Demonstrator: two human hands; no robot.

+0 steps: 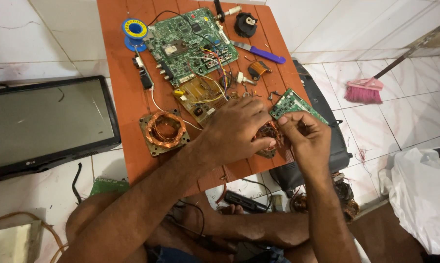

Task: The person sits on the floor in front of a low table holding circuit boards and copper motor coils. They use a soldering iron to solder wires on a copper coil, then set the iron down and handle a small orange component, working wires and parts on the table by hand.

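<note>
Hands meet over a copper coil (pixel 270 134) at the near right part of the orange table (pixel 122 87); the left hand (pixel 234 131) lies on top of the coil with the fingers bent over it, holding it down; the right hand (pixel 303 139) is narrow, the fingertips pinched together at the coil's right side, but if a wire is between them I cannot tell; most of the coil is hidden under the two hands; just behind the right hand lies a small green board (pixel 292 103), touching the table edge; to the left, well apart from the hands, a second copper coil (pixel 165 131) rests in its square metal frame; farther back a big green circuit board (pixel 190 44) lies with coloured wires going to a small yellow board (pixel 200 100); beside the big board stands a blue spool (pixel 134 30); a knife with purple handle (pixel 260 52) lies at the far right; a flat screen (pixel 47 124) lies on the white floor at the left; a pink broom (pixel 363 90) rests on the floor at the right
</note>
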